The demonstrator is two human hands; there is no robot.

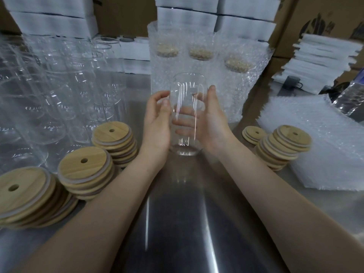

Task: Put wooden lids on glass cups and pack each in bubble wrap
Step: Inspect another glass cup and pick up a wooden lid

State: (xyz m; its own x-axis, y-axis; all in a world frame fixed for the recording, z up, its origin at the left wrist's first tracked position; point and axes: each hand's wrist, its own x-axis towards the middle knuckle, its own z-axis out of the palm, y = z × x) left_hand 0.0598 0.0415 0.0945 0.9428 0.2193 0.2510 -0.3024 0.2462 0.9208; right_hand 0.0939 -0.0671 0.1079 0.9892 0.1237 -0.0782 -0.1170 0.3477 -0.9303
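Note:
A clear glass cup (186, 115) with no lid stands upright in the middle of the metal table (177, 223). My left hand (157, 123) and my right hand (211, 123) hold it from either side, fingers curled round its wall. Stacks of wooden lids with a centre hole lie at the left (84, 170), (114, 140), (23, 194) and at the right (285, 144). A pile of bubble wrap bags (325, 146) lies at the right. Behind the cup stand three lidded cups wrapped in bubble wrap (199, 62).
Several bare glass cups (59, 91) crowd the table's left half. White foam-wrapped stacks (216, 14) and cardboard boxes (315, 20) line the back. A dark mug (292, 82) sits at the right rear beside more white sheets (325, 54).

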